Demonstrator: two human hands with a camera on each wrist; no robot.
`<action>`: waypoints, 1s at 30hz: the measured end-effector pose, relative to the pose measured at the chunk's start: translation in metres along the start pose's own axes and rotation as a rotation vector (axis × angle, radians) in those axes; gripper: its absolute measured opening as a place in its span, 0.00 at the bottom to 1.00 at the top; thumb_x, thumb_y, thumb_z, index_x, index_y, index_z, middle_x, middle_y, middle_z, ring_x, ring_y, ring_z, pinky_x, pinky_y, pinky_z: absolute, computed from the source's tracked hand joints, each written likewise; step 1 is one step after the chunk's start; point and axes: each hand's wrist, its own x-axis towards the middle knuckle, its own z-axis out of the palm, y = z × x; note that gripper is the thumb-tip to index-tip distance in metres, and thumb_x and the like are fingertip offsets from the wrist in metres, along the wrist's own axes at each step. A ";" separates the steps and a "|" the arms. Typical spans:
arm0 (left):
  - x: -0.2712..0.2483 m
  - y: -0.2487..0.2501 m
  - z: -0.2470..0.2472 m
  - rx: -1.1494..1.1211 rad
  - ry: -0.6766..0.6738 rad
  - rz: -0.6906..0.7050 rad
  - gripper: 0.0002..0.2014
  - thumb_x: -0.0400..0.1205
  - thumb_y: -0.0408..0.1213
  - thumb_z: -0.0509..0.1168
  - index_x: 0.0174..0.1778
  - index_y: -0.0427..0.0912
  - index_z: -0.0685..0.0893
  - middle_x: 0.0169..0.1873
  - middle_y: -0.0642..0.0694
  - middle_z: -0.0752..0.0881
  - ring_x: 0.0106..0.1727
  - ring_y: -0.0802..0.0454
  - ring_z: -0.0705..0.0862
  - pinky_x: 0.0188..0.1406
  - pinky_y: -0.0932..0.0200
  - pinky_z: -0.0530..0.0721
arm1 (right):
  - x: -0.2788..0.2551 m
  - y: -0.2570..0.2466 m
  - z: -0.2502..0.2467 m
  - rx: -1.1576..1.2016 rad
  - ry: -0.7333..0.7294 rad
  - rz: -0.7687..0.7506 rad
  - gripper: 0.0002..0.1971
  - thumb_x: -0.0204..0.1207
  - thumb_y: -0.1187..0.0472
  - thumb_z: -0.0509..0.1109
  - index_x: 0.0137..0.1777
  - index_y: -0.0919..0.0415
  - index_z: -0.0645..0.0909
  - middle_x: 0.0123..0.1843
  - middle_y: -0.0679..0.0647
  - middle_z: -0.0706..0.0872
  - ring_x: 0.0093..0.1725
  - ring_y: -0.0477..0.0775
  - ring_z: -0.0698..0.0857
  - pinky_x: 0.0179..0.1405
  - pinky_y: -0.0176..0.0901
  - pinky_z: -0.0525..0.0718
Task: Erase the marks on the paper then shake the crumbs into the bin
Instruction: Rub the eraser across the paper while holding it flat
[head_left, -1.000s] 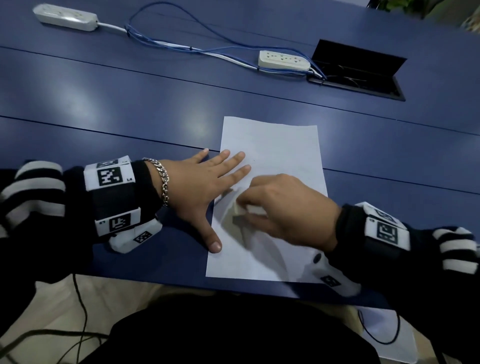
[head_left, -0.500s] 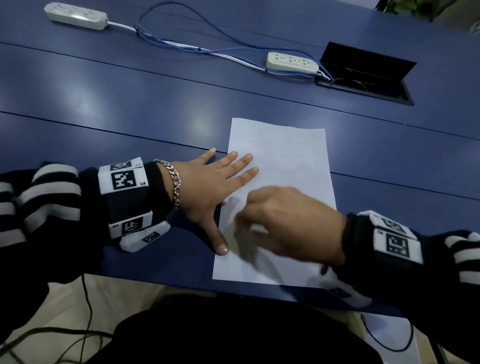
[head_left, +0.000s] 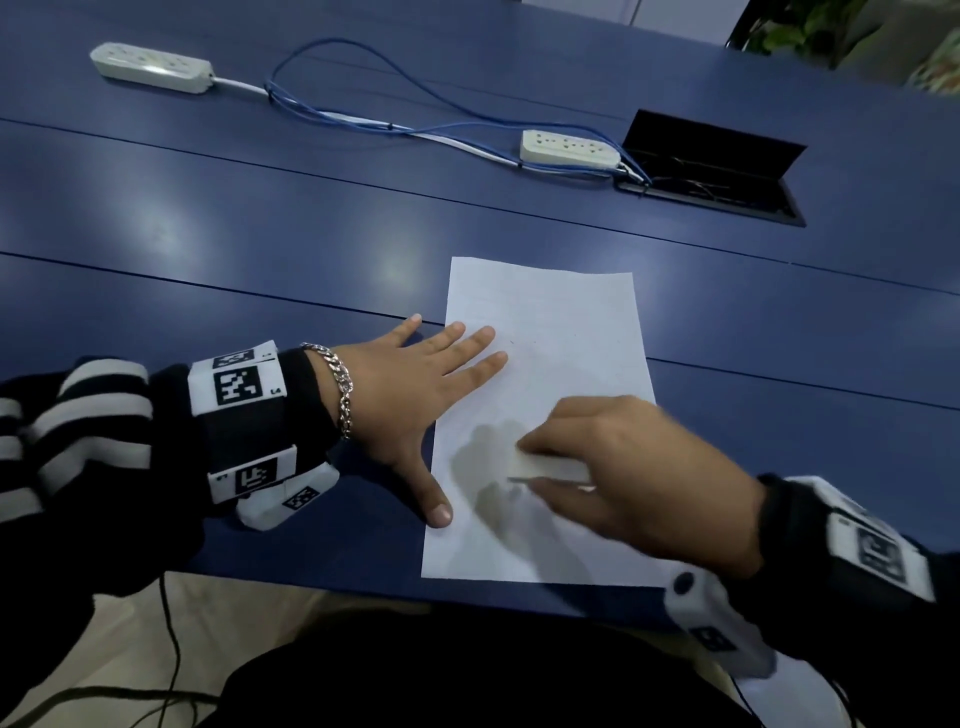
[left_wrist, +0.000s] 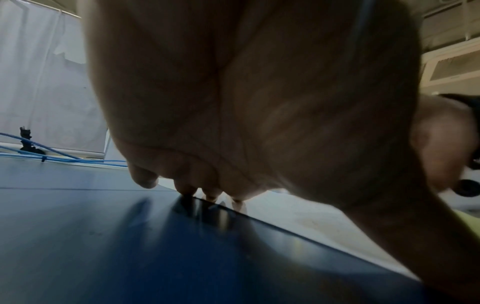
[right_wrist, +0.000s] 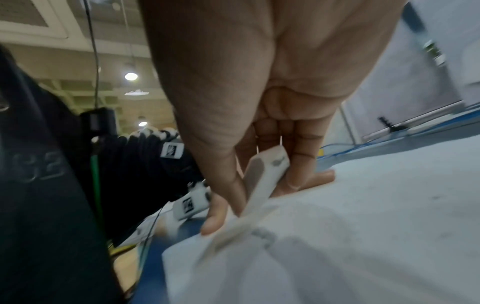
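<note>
**Kid:** What is the person doing?

**Me:** Rubbing marks off the paper (head_left: 550, 332). It lies flat near the front edge of the blue tabletop (head_left: 208, 249), a bit right of the middle.

**Kid:** What's in the right hand (head_left: 634, 478)?

**Me:** A white eraser (head_left: 550, 469). The thumb and fingers pinch it tight, and its end is down on the lower half of the sheet.

**Kid:** And the left hand (head_left: 410, 395)?

**Me:** It lies flat with the fingers straight. It holds nothing. The fingertips (head_left: 491, 358) press on the left side of the paper so it can't slide.

**Kid:** Is the rubbing all done?

**Me:** I think not. I can just see faint little marks higher up on the sheet, so this looks like the first step.

**Kid:** What comes next?

**Me:** More rubbing, I'd guess, with the flat hand pressing hard so the paper won't wrinkle. Then both hands must lift the sheet level so the crumbs stay on it.

**Kid:** Where's the bin?

**Me:** I can't see one from here.
</note>
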 end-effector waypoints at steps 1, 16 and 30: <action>-0.002 0.002 0.001 0.001 0.003 -0.014 0.79 0.55 0.91 0.63 0.86 0.56 0.20 0.86 0.50 0.20 0.89 0.47 0.24 0.87 0.30 0.30 | -0.007 0.008 -0.002 -0.004 0.043 0.066 0.14 0.81 0.42 0.67 0.58 0.48 0.86 0.50 0.43 0.85 0.49 0.49 0.86 0.50 0.48 0.85; 0.010 0.007 -0.012 -0.061 -0.035 -0.072 0.76 0.58 0.85 0.72 0.86 0.65 0.23 0.86 0.54 0.20 0.89 0.37 0.26 0.89 0.32 0.36 | 0.026 0.023 -0.015 -0.079 -0.057 0.123 0.17 0.80 0.41 0.68 0.64 0.47 0.85 0.55 0.45 0.85 0.55 0.52 0.84 0.56 0.50 0.83; 0.012 0.005 -0.012 -0.057 -0.051 -0.071 0.78 0.57 0.85 0.71 0.86 0.63 0.22 0.86 0.52 0.20 0.89 0.37 0.26 0.89 0.31 0.37 | 0.052 0.024 -0.015 -0.098 -0.020 0.051 0.14 0.79 0.43 0.70 0.52 0.53 0.85 0.46 0.48 0.82 0.48 0.57 0.83 0.50 0.53 0.83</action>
